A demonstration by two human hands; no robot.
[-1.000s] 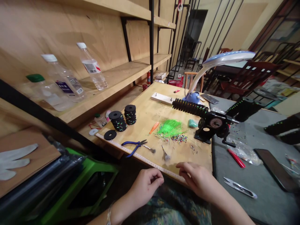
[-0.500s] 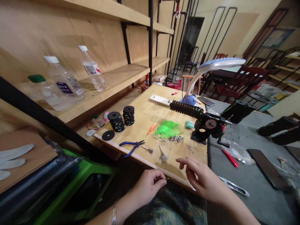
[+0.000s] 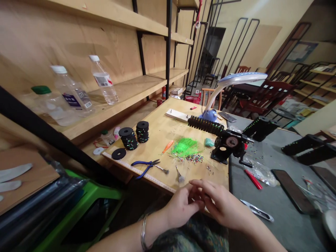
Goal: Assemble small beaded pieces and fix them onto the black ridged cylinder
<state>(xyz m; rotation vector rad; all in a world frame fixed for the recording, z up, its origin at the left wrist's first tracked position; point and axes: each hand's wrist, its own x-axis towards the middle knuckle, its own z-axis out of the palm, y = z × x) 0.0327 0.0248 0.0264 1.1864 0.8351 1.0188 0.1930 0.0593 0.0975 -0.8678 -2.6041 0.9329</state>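
Note:
At the table's near edge, my left hand (image 3: 181,205) and my right hand (image 3: 219,201) meet at the fingertips. My left fingers and thumb are pinched; whatever lies between them is too small or covered to name. Over them curl the fingers of my right hand, closed, with their tips partly hidden. Just beyond lies a tuft of grey bristles (image 3: 180,175). Past it are bright green strands (image 3: 185,147) and a scatter of multicoloured beads (image 3: 194,158). Blue-handled pliers (image 3: 145,166) lie open to the left, near a small brush-like piece (image 3: 162,169) and an orange pointed tool (image 3: 167,147).
A black hand-cranked winder (image 3: 228,143) stands right of the beads, below a desk lamp (image 3: 210,113). Black foam spools (image 3: 128,138) stand at left beside a flat black disc (image 3: 119,154). On the grey mat (image 3: 278,147) lie silver snips (image 3: 257,210), a red pen (image 3: 253,179) and a phone (image 3: 292,190).
My right hand has moved left and closed its fingers against my left hand. My left hand has moved right, and the two now touch. The view has shifted slightly.

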